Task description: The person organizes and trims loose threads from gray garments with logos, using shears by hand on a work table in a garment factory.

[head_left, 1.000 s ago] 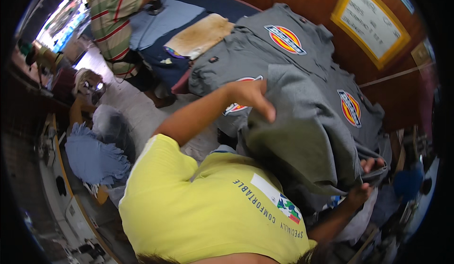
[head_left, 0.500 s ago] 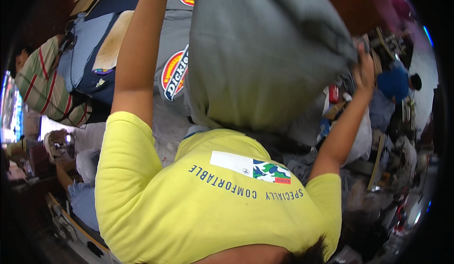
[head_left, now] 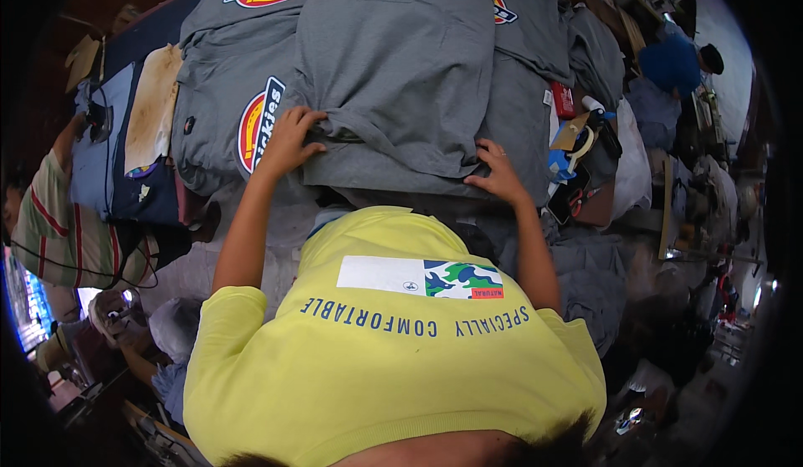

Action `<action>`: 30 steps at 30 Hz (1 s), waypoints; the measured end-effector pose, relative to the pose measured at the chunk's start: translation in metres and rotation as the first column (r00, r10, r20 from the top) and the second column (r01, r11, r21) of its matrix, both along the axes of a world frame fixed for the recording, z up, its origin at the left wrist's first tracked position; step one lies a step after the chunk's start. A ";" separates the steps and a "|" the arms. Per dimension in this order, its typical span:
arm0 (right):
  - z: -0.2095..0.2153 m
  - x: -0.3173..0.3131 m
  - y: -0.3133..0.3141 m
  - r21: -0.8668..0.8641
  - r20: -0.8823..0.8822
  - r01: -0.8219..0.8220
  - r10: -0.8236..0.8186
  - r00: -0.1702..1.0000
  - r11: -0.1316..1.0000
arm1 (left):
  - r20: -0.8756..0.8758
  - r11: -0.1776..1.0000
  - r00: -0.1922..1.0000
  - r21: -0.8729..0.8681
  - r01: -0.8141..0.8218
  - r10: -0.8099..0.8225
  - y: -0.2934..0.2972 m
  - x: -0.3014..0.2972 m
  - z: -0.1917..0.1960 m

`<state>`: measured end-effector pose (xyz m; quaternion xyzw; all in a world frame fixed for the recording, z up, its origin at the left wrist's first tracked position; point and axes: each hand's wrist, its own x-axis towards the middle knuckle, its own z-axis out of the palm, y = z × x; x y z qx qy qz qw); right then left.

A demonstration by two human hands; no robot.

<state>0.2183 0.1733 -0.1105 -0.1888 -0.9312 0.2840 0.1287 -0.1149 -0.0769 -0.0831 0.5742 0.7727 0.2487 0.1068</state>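
A plain grey shirt (head_left: 393,57) lies in front of me over other grey garments, its near edge rumpled into folds. At its near left corner is my left hand (head_left: 286,142), thumb and fingers apart, the fingertips touching the cloth. My right hand (head_left: 503,176) rests by the near right corner with its thumb and fingers spread against the fabric. Left of the plain shirt, a grey garment (head_left: 209,90) shows red, yellow and blue oval prints. Another printed grey garment (head_left: 527,36) lies beyond on the right.
Red-handled scissors (head_left: 577,202), a tape roll (head_left: 581,145) and a red box (head_left: 562,99) sit by the table's right edge. On the left are a scorched tan cloth (head_left: 153,103) and another person in a striped top (head_left: 71,233), one hand near a black corded object (head_left: 99,120).
The grey cloth that was held up and billowing now lies down on the pile. Both hands have come down and nearer to me, and their fingers have spread.
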 end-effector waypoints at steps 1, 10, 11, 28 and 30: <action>-0.001 0.000 -0.005 0.101 0.022 0.033 -0.036 0.999 0.994 | -0.084 1.000 0.996 -0.024 -0.019 0.017 0.000 -0.001 0.004; 0.007 0.025 0.003 -0.703 -0.423 0.259 -0.682 0.596 0.662 | -0.392 0.906 0.839 -0.031 -0.422 0.378 -0.047 -0.008 0.022; 0.019 0.019 -0.007 -0.776 -0.411 0.194 -0.715 0.565 0.600 | -0.383 0.914 0.862 -0.093 -0.394 0.333 -0.046 0.003 0.027; 0.240 -0.111 -0.038 -0.369 -0.805 -0.188 -0.212 0.554 0.910 | -0.735 0.633 0.637 0.383 0.672 -0.232 0.155 0.081 0.281; 0.231 -0.113 -0.028 -0.408 -0.763 -0.117 -0.268 0.588 0.905 | -0.796 0.653 0.594 0.390 0.649 -0.114 0.151 0.089 0.317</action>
